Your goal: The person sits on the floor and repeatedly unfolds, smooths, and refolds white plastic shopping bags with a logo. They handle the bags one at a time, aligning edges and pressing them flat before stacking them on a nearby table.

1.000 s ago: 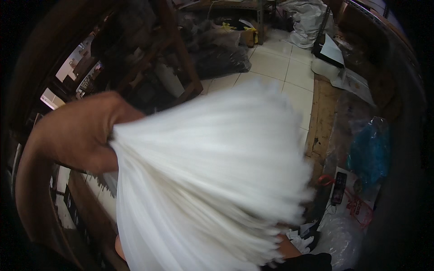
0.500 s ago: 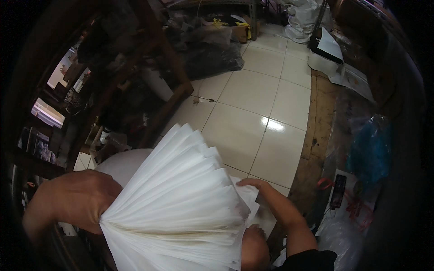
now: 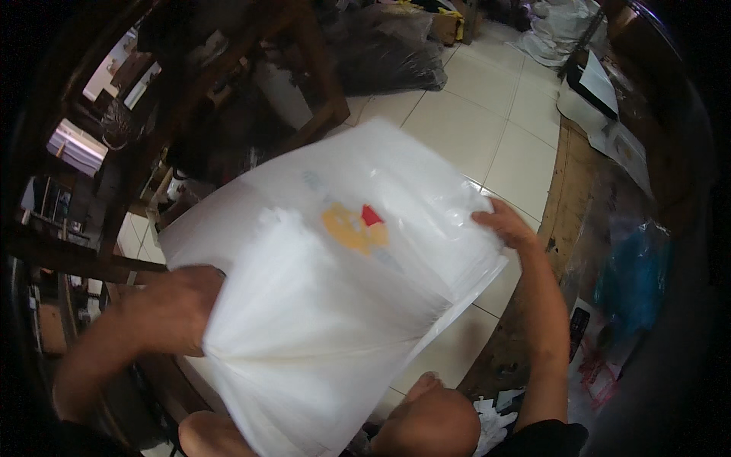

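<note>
A stack of thin white sheets [image 3: 297, 312], which look like plastic, spreads across my lap, its layers gathered toward the left. My left hand [image 3: 179, 305] grips the gathered left side; most of its fingers are hidden behind the stack and it is a little blurred. A glossy white sheet [image 3: 426, 175] with a yellow and red printed figure spreads out beyond the gathered layers. At its right edge, my right hand [image 3: 506, 225] pinches it with the fingers partly underneath. Below the stack, my bare knee [image 3: 434, 423] shows.
A wooden board [image 3: 552, 221] runs along the right, with clear and blue plastic [image 3: 632, 266] and a dark phone-like device [image 3: 580, 324] beside it. A dark wooden frame [image 3: 327, 99] stands at the left. Dark plastic bags [image 3: 388, 61] lie on the tiled floor [image 3: 472, 107] farther off.
The fanned layers have come together, and the printed sheet now lies spread out. My right hand has moved up and away to the right with the sheet's edge. The whole view has shifted slightly.
</note>
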A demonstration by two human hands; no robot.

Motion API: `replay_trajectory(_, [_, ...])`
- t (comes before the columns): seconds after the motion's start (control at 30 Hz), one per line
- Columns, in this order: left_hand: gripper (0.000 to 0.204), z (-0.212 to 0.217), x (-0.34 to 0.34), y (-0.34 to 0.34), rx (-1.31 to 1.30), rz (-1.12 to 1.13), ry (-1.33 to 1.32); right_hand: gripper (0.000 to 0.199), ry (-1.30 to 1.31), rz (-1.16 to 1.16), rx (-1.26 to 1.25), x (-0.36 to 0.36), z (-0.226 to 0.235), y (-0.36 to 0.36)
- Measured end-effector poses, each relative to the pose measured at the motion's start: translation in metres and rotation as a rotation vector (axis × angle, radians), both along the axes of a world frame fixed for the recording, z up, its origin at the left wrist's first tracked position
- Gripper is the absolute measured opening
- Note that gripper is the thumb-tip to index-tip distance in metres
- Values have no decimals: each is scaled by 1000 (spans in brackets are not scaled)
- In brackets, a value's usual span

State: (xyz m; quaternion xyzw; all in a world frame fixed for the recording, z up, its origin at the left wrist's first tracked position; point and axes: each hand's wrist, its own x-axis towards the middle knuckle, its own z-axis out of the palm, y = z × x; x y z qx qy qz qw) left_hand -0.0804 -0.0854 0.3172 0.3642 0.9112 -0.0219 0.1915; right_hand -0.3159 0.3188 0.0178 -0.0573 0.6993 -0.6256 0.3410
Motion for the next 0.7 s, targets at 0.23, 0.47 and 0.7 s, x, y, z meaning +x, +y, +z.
replay_trajectory(0.23, [11,-250,35,-8,181,-147,94,51,122,2,266,-4,-67,60])
replay_trajectory(0.47, [22,-378,77,-25,20,-69,-40,51,-19,52,362,14,-121,60])
replay_trajectory(0.7, [43,-349,117,-9,95,369,459,55,-38,82,407,17,-115,60])
